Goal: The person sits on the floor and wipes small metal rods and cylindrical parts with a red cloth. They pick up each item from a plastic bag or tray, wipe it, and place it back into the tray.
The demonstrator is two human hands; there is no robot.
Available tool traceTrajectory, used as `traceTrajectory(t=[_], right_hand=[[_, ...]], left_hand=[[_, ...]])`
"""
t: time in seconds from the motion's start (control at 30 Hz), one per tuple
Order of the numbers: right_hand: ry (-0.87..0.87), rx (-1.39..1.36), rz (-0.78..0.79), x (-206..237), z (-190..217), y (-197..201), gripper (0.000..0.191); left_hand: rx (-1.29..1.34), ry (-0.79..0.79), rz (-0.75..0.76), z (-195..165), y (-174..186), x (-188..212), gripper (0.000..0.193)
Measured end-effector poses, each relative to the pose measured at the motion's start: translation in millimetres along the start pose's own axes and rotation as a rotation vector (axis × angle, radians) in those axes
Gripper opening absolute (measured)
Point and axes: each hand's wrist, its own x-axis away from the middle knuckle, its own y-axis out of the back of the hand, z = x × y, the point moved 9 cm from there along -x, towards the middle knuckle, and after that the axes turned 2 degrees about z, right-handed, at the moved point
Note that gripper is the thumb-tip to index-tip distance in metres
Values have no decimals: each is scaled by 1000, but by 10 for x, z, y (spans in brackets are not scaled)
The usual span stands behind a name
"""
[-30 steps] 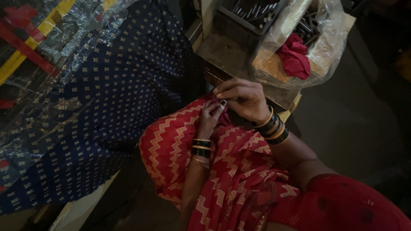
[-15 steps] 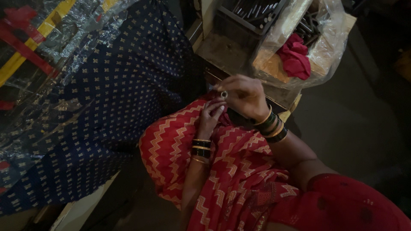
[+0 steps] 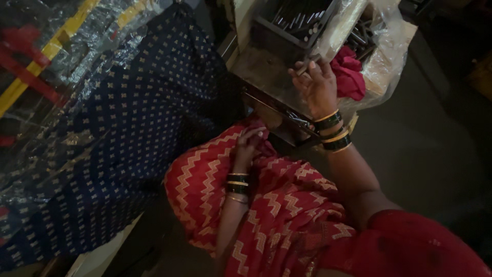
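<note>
Left of the metal tray [image 3: 266, 66], navy dotted cloth [image 3: 128, 128] spreads. Below the tray, the left hand [image 3: 249, 143] rests loosely curled on red zigzag fabric [image 3: 266, 205]. The right hand [image 3: 318, 87], fingers spread, touches the tray's edge beside a red rag [image 3: 349, 77] in a plastic bag [image 3: 389, 46].

Dim workshop corner, as I see it.
Bare grey concrete floor [image 3: 435, 154] at three o'clock; dark blue dotted cloth [image 3: 133, 128] at nine.
</note>
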Motion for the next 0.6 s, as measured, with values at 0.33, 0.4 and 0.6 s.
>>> traceTrajectory(t=[0.33, 0.4, 0.6], right_hand=[[73, 63, 84, -358, 355, 476, 40], [107, 48, 36, -442, 536, 642, 38], [110, -106, -123, -698, 821, 1315, 32]], left_hand=[[-139, 21, -34, 86, 38, -100, 29], [-113, 61, -31, 69, -17, -90, 29], [-127, 88, -24, -13, -162, -150, 27]])
